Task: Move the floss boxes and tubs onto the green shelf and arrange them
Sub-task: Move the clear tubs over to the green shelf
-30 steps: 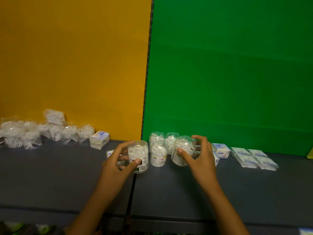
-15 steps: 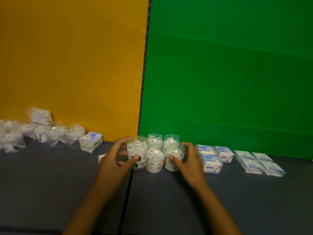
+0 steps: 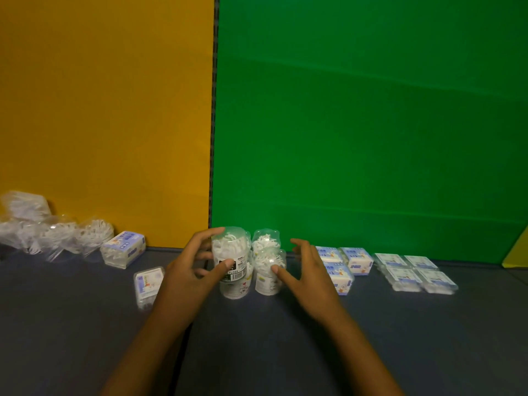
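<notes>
Two hands: left (image 3: 188,277) grips floss tub (image 3: 231,252), right (image 3: 310,277) spread.

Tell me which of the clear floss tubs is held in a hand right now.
The barcode-labelled tub, leftmost of the cluster: the left hand wraps it, raised above the others. The right hand only touches the front tub with a fingertip.

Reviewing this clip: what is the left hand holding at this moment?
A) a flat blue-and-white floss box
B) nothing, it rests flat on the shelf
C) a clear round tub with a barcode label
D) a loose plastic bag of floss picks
C: the left hand has its thumb and fingers wrapped around the clear tub, whose barcode label shows just beside the thumb, in front of the green backdrop.
</notes>
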The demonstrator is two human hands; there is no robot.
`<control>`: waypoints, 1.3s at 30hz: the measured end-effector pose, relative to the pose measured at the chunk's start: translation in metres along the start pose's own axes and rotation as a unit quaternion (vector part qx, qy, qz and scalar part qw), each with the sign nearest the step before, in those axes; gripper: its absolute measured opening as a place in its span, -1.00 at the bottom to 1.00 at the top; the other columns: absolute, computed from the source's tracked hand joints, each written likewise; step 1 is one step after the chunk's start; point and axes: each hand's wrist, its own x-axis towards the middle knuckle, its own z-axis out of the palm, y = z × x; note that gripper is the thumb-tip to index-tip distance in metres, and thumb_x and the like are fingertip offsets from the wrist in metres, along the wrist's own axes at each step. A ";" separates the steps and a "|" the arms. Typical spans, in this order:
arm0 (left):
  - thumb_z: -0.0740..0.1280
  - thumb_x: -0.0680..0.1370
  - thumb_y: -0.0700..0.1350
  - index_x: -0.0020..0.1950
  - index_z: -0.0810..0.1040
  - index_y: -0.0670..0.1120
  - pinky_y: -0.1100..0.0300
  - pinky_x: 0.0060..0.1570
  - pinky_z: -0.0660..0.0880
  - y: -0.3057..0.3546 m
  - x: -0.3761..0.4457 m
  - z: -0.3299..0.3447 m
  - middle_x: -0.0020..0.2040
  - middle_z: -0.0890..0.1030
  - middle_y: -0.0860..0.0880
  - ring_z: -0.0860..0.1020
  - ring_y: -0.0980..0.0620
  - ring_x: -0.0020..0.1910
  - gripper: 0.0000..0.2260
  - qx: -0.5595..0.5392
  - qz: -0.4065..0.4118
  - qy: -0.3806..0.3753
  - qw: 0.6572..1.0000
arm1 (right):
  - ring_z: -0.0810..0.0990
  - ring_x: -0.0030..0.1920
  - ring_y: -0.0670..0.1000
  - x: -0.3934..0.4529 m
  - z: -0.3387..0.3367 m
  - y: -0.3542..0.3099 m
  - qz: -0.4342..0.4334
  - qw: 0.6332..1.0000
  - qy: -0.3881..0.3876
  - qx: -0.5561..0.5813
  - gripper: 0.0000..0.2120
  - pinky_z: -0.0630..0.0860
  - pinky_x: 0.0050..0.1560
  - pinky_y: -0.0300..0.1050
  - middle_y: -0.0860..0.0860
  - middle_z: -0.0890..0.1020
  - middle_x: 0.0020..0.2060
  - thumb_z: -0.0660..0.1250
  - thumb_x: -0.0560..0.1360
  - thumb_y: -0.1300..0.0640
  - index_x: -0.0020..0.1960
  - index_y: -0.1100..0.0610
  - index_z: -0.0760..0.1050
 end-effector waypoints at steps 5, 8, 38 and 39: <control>0.45 0.45 -0.19 0.26 0.48 0.11 0.45 -0.15 0.50 0.022 0.001 0.043 0.06 0.60 0.25 0.54 0.36 0.04 -0.57 0.007 0.032 -0.006 0.999 | 0.37 0.32 -0.05 -0.001 -0.060 0.019 -0.040 0.994 0.027 -0.100 -0.45 0.38 0.28 -0.09 -0.06 0.40 0.31 0.27 0.54 -0.23 0.43 -0.01 0.27; 0.47 0.43 -0.11 0.24 0.48 0.17 0.40 -0.12 0.52 0.034 -0.002 0.079 0.08 0.60 0.23 0.55 0.33 0.06 -0.57 0.010 0.044 0.005 0.999 | 0.39 0.30 -0.01 -0.007 -0.105 0.039 -0.053 0.984 0.025 -0.169 -0.48 0.41 0.23 -0.05 -0.06 0.42 0.29 0.21 0.56 -0.26 0.41 -0.01 0.30; 0.51 0.41 -0.11 0.17 0.44 0.19 0.24 -0.02 0.54 0.115 -0.020 0.469 0.09 0.58 0.19 0.55 0.31 0.00 -0.57 0.024 0.093 -0.122 0.988 | 0.43 0.22 0.04 -0.126 -0.414 0.266 0.095 0.941 0.062 -0.319 -0.47 0.40 0.15 -0.07 0.00 0.47 0.20 0.09 0.57 -0.31 0.31 0.05 0.36; 0.51 0.41 -0.11 0.17 0.43 0.20 0.24 -0.03 0.55 0.114 -0.015 0.477 0.09 0.58 0.18 0.55 0.31 0.00 -0.57 0.024 0.091 -0.125 0.988 | 0.43 0.22 0.04 -0.123 -0.417 0.272 0.094 0.941 0.060 -0.319 -0.47 0.41 0.15 -0.07 -0.01 0.47 0.20 0.08 0.56 -0.32 0.31 0.05 0.36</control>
